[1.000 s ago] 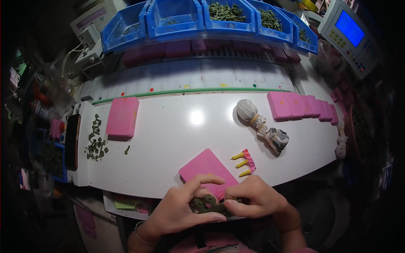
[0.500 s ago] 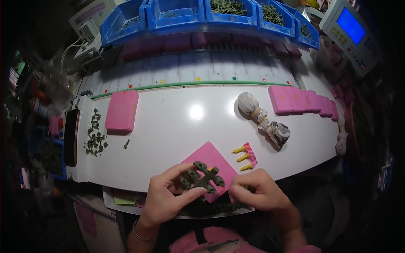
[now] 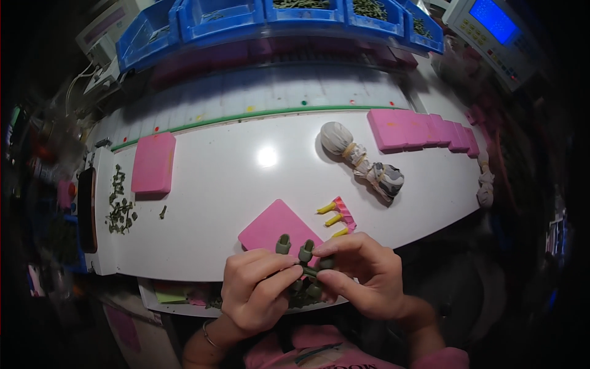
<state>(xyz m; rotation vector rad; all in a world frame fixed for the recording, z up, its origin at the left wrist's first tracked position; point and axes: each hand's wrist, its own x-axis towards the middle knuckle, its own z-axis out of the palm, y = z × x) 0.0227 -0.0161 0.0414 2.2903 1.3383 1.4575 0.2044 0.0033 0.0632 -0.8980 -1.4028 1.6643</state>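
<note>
Both hands meet over the near edge of the white table. Between them is a dark green branched piece with several rounded, hollow-ended knobs point(image 3: 306, 250). My left hand point(image 3: 258, 292) pinches it from one side, fingers closed. From the other side my right hand point(image 3: 365, 277) grips it between thumb and fingertips, which cover part of it. A flat pink block point(image 3: 273, 224) lies just beyond the hands, turned cornerwise. To its right rests a small pink piece with three yellow pegs point(image 3: 334, 219), close to my right fingers.
A tied, dumbbell-shaped cloth bundle point(image 3: 361, 161) lies right of centre, before a row of pink blocks point(image 3: 409, 130). Leftward are another pink block point(image 3: 153, 163), scattered green bits point(image 3: 118, 206) and a dark slab point(image 3: 88, 209). Blue bins point(image 3: 224, 27) and a blue-screened device point(image 3: 491, 21) stand behind.
My right hand has come in from the right and taken hold of the green piece, which has turned and tilted. The whole view has shifted, so the table things appear further left.
</note>
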